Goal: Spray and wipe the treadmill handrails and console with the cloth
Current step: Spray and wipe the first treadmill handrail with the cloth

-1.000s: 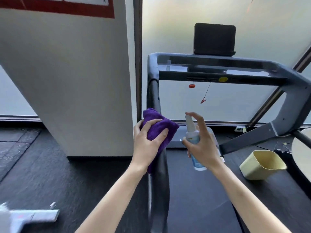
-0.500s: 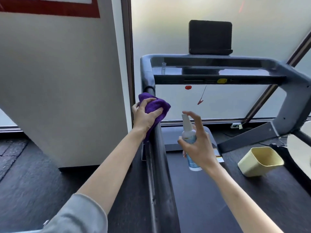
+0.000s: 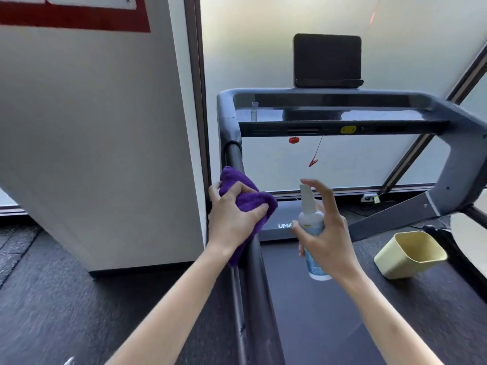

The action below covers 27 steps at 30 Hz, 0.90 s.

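Note:
My left hand [image 3: 232, 219] grips a purple cloth [image 3: 247, 197] wrapped around the treadmill's black left handrail [image 3: 254, 272], partway up the rail. My right hand [image 3: 329, 233] holds a white spray bottle [image 3: 311, 225] upright over the belt, the index finger resting on the nozzle top. The grey console [image 3: 340, 119] spans the frame above, with a yellow button and a black tablet holder [image 3: 327, 60] on top. The right handrail [image 3: 453, 164] slopes down at the right edge.
A white pillar [image 3: 100, 143] stands close to the left of the handrail. A pale yellow bin [image 3: 411, 254] lies tilted on the right side of the treadmill deck. A red safety clip [image 3: 313, 162] dangles under the console. Frosted windows lie behind.
My left hand slid the cloth up the left handrail toward the console, then back down a little. The right hand kept the bottle in roughly the same place.

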{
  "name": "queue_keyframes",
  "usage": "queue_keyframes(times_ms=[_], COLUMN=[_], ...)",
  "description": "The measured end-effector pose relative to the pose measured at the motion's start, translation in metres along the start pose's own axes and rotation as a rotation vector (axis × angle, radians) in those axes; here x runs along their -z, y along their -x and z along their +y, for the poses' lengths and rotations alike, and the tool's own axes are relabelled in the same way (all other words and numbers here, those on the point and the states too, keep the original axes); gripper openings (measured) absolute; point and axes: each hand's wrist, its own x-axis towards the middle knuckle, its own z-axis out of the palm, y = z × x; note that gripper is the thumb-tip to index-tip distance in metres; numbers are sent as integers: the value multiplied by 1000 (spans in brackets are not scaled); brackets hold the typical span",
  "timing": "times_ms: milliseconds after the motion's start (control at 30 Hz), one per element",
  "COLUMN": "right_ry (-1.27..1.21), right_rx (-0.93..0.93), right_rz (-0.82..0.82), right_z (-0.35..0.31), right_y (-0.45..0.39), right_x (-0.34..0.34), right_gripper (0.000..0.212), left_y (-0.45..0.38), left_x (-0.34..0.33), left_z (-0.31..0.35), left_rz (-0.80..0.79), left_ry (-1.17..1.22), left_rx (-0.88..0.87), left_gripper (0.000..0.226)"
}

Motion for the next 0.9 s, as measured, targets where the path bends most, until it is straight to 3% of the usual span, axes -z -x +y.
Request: queue_keyframes(times_ms=[367, 667, 900], right_ry=[-12, -3, 31], right_rx=[6, 16, 14], right_rz=[-14, -16, -7], right_z=[-8, -2, 8], right_y=[-27, -22, -37], right_x=[-23, -25, -31], right_gripper=[78, 78, 78], left_y=[-113, -54, -104], left_x=[-4, 0, -6], left_z=[12, -4, 6], left_rz=[-30, 33, -51], left_ry=[-98, -148, -231], left_rx=[182, 45, 166], left_gripper=[51, 35, 48])
